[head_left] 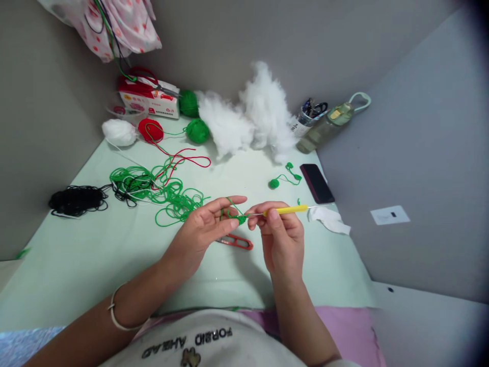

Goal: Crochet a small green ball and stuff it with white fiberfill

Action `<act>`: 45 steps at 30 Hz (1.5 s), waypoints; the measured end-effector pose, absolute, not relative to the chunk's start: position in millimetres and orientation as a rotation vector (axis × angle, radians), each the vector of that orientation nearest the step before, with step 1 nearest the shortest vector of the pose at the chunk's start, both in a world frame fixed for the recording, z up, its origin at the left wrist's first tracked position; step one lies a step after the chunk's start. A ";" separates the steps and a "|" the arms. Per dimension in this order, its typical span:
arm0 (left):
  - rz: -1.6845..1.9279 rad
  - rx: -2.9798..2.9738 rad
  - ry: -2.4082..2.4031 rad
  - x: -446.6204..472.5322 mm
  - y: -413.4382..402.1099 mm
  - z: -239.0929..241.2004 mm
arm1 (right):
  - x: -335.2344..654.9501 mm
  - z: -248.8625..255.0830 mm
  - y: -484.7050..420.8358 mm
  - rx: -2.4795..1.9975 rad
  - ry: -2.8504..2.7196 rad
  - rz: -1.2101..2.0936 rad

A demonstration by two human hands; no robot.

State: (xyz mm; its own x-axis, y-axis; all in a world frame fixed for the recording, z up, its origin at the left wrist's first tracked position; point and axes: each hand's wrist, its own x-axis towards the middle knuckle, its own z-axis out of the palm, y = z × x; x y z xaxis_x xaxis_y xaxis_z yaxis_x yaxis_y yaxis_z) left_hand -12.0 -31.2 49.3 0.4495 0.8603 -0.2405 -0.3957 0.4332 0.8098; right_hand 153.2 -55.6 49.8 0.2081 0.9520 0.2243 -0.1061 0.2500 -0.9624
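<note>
My left hand (208, 224) pinches a small green crochet piece (241, 219) between thumb and fingers, with green yarn running up over its raised index finger. In my right hand (280, 229) is a crochet hook with a yellow handle (286, 209), held like a pen. The hook's thin metal shaft points left and meets the green piece; its tip is hidden in the stitches. Just below the left fingertips, an orange-handled cutter or snips (239, 241) lies on the table. Loose green yarn (179, 199) spreads in a tangle left of my hands.
Black yarn (78, 200), a white yarn ball (119, 132) and a red yarn ball (151, 130) lie at left. Behind are green balls (197, 131) and white stuffing (267, 112). A bottle (324, 127), phone (317, 183) and crumpled tissue (329, 220) are at right. Grey partitions enclose the table.
</note>
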 end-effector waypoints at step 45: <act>0.904 0.534 0.630 -5.7 -26.0 53.9 | 149.4 52.1 -58.7 -1.041 -1.171 0.764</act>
